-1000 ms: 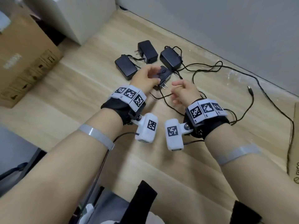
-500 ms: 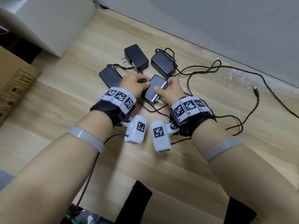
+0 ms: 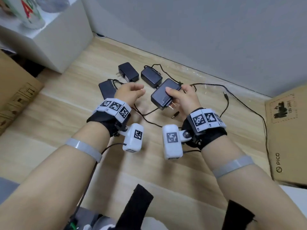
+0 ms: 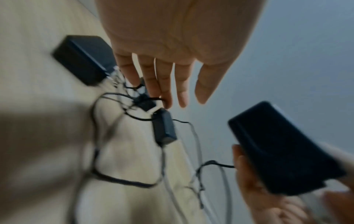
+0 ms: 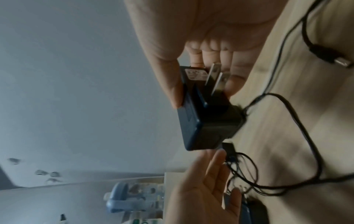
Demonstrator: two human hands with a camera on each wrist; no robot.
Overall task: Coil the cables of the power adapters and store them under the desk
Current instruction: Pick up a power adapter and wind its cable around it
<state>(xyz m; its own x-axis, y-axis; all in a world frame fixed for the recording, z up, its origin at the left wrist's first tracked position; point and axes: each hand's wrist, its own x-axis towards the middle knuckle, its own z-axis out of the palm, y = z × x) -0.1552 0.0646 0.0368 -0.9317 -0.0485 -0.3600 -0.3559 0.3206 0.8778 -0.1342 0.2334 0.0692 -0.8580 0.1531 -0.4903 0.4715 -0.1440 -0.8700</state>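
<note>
My right hand (image 3: 179,97) grips a black power adapter (image 3: 163,94) above the wooden floor, thumb on top and fingers beneath, its two metal prongs (image 5: 216,78) pointing back at my wrist. In the left wrist view the same adapter (image 4: 283,151) sits at the lower right. My left hand (image 3: 132,93) hovers just left of it, fingers (image 4: 164,84) straight and spread, holding nothing. Three more black adapters lie on the floor behind: one far left (image 3: 107,89), one at the back (image 3: 128,74), one beside it (image 3: 151,78). The held adapter's thin black cable (image 3: 245,103) trails loose to the right.
A white cabinet (image 3: 63,39) stands at the back left, with a cardboard box (image 3: 15,97) in front of it. Another cardboard box (image 3: 289,135) sits at the right. A grey wall (image 3: 199,30) runs along the back. Barrel plugs (image 3: 175,115) lie on the floor.
My left hand has let go of the adapter and opened, drawing off to the left. My right hand now holds the adapter alone, lifted a little to the right.
</note>
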